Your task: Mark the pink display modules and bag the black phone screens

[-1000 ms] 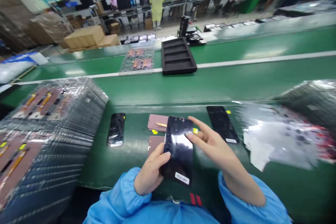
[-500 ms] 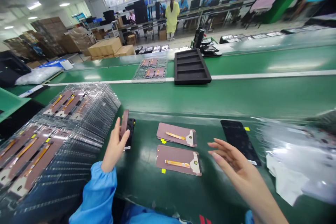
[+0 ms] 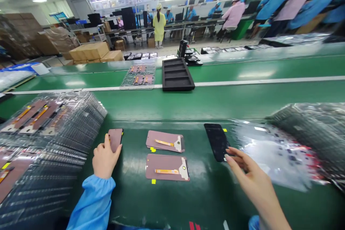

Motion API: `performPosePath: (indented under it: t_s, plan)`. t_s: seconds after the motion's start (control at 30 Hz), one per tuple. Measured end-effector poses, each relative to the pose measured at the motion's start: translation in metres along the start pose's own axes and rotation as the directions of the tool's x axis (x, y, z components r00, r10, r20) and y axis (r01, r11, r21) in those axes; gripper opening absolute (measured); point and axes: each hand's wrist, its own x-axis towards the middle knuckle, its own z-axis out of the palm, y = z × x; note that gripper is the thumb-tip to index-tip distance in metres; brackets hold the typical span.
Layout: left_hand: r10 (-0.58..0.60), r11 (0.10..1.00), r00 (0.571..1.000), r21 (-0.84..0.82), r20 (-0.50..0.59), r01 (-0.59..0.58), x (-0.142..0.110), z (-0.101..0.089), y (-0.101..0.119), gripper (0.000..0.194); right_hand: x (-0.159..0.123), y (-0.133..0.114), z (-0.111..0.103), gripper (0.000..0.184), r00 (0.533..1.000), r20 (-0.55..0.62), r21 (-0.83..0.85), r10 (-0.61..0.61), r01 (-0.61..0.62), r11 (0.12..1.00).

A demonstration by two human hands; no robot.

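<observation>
Our hands are well apart over the near half of the bench (image 3: 199, 201). Our left hand (image 3: 104, 159) reaches away from the near edge, its blue sleeve (image 3: 93, 201) angled slightly rightward, back of the hand up. Its index finger lies along the left side of the pink panel (image 3: 115, 138), with the thumb spread to that panel's near right corner; we cannot tell whether they clamp it.

Our right hand (image 3: 246, 170) slants in from the near right, forearm bare, palm turned inward. Thumb and index finger meet the near end of the black panel (image 3: 216, 142), the other fingers curled behind; whether they pinch it, we cannot tell.

Between our hands lie the upper panels (image 3: 163, 141), overlapping, and the lower panel (image 3: 166, 167), each row showing an orange ribbon and yellow tabs.

Along the bench's left edge rises the tray stack (image 3: 81, 122), holding more pink panels. Clear bags (image 3: 272, 154) spread toward the right edge, beside another stack (image 3: 315, 127).

Farther across sit a clear tray (image 3: 138, 75) and the black tray (image 3: 177, 74). Beyond, a person in yellow (image 3: 159, 27) stands.
</observation>
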Motion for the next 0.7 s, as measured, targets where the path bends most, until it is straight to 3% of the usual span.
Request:
performPosePath:
  t_s: [0.23, 0.33, 0.43, 0.57, 0.7]
  plan:
    - [-0.006, 0.996, 1.000, -0.085, 0.026, 0.009, 0.001, -0.002, -0.006, 0.070, 0.004, 0.003, -0.007, 0.057, 0.997, -0.030, -0.132, 0.066, -0.070, 0.989]
    - [-0.054, 0.957, 0.996, -0.281, 0.072, 0.072, -0.001, -0.004, -0.009, 0.070, 0.003, 0.001, -0.007, 0.057, 0.996, -0.010, -0.166, 0.085, -0.086, 0.982]
    - [-0.114, 0.825, 0.987, -0.543, 0.109, 0.156, 0.001, -0.005, -0.016, 0.074, 0.003, 0.002, -0.008, 0.056, 0.994, -0.004, -0.186, 0.109, -0.108, 0.977]
    - [-0.168, 0.661, 0.973, -0.714, 0.159, 0.231, 0.006, -0.009, -0.034, 0.078, 0.004, 0.008, -0.009, 0.053, 0.994, -0.001, -0.186, 0.113, -0.111, 0.976]
    - [-0.117, 0.413, 0.960, -0.867, 0.254, 0.280, 0.011, -0.022, -0.052, 0.072, 0.008, 0.012, -0.013, 0.045, 0.990, -0.017, -0.200, 0.142, -0.143, 0.969]
